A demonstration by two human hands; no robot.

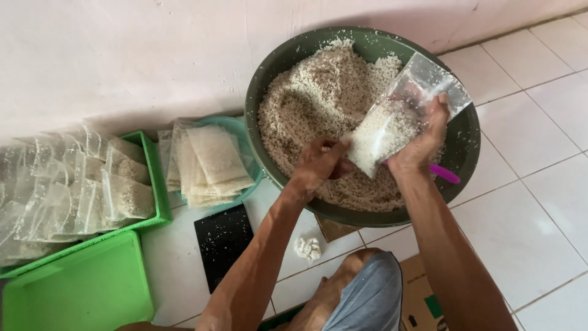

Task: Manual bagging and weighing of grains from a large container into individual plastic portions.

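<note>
clear bag [401, 116] half-filled, tilted over basin [468, 147]

Soft, even daylight — sharp focus, faint shadows.

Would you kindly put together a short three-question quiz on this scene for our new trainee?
1. True or false: the clear bag is held over the green basin.
2. Which hand grips the bag's upper part: left or right?
3. Where do the filled packets beside the basin sit?
A) teal bowl
B) black flat device
C) bare tiles

Key: 1 true; 2 right; 3 A.
</note>
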